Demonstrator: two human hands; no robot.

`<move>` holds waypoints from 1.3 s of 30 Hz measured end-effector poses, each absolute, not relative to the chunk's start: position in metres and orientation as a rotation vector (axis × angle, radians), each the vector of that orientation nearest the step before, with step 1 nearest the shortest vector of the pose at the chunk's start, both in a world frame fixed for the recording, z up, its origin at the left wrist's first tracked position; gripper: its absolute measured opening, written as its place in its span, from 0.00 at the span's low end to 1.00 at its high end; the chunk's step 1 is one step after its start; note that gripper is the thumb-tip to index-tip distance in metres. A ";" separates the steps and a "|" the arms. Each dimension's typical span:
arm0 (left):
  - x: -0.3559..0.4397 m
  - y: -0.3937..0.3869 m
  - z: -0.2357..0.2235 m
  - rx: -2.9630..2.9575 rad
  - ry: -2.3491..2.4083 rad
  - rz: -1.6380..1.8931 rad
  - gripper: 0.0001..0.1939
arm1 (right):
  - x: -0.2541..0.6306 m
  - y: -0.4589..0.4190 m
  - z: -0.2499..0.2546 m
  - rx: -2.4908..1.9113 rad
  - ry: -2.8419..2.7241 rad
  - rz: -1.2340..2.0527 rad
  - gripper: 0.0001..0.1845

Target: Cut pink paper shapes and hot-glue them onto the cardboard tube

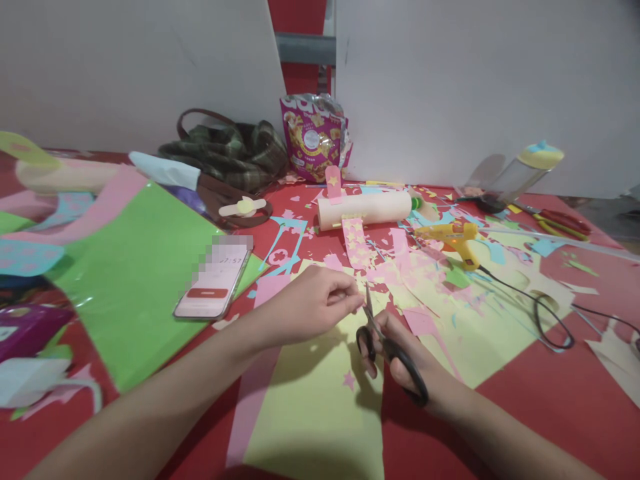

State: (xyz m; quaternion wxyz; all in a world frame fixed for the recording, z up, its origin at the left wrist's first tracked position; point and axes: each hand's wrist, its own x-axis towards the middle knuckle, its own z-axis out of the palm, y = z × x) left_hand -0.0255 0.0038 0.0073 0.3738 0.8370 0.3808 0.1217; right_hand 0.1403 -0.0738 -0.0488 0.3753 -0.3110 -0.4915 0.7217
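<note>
My right hand (400,350) grips a pair of scissors (373,321) with black handles, its blades pointing up and away from me. Close to the blade tips, my left hand (320,300) is closed in a pinch; whatever sits between its fingertips is too small to make out. Both hands are above a pale yellow paper sheet (310,407), on which a small pink star (349,380) lies. Beyond them rests a cream-coloured tube (370,210) on its side, with a pink, star-dotted paper strip (356,243) hanging down its front.
A phone (213,280) lies on a green sheet (135,267) to the left. To the right are a yellow glue gun (450,237) with a looping black cord (537,307), red-handled pliers (560,223) and a clear container (525,173). Paper scraps surround a snack bag (315,140) and plaid bag (230,150).
</note>
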 end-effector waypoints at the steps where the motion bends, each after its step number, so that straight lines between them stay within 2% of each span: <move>1: -0.026 0.004 0.008 2.141 0.978 0.307 0.13 | 0.140 -0.074 -0.049 -0.793 -1.253 1.848 0.22; 39: -0.027 0.007 0.007 2.008 1.004 0.258 0.15 | 0.139 -0.072 -0.052 -0.888 -1.204 1.807 0.21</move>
